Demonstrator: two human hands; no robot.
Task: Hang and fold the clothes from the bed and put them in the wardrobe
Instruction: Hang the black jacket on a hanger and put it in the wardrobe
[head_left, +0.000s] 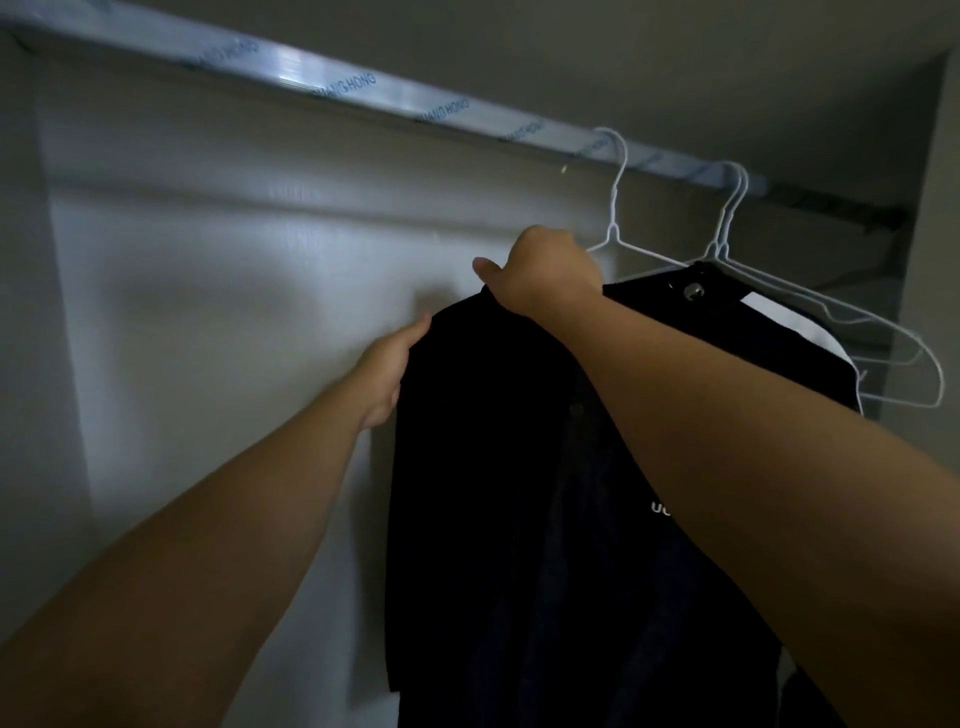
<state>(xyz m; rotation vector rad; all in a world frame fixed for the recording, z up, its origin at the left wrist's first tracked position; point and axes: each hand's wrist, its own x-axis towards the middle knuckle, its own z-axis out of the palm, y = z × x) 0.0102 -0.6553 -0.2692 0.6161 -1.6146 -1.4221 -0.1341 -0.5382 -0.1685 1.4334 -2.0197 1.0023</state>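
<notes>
Right hand (545, 275) gripping black shirt (493, 493), left hand (387, 366) holding shoulder

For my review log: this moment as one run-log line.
left hand: holds black fabric garment at shoulder | right hand: grips its top | white wire hangers: on film-wrapped rail

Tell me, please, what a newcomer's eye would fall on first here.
A dark garment fills the centre, the right hand gripping its top and the left hand holding its left shoulder edge. Above, a pale rail crosses the wardrobe, with white wire hangers hooked on it at the right.
</notes>
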